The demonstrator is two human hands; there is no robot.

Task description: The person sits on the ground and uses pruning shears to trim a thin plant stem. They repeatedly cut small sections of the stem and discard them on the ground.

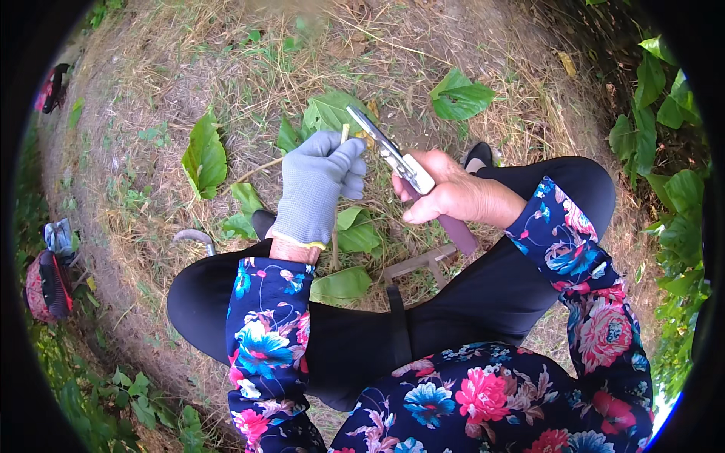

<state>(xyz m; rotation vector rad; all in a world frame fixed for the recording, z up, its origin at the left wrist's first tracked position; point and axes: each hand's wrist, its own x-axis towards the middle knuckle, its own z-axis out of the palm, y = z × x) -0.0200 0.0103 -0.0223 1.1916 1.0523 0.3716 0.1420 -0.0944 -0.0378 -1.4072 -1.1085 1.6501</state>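
My left hand (323, 181), in a grey knit glove, is closed around a thin plant stem (345, 133) whose pale end sticks up between thumb and forefinger. The stem seems to run down below the glove towards the grass. My bare right hand (453, 192) holds a hand tool (391, 156) with a long metal head, a white block and a dark purple grip that passes under the palm. The tool's tip points up and left, close to the stem's end but apart from it. A large green leaf (331, 113) lies just beyond the gloved fingers.
Cut leaves lie on dry grass, one at the left (205, 156), another at the upper right (461, 95). A wooden frame piece (419, 263) lies between my legs. Beside my left knee is a curved metal hook (192, 235). Bags (48, 286) stand far left; leafy plants (682, 198) edge the right.
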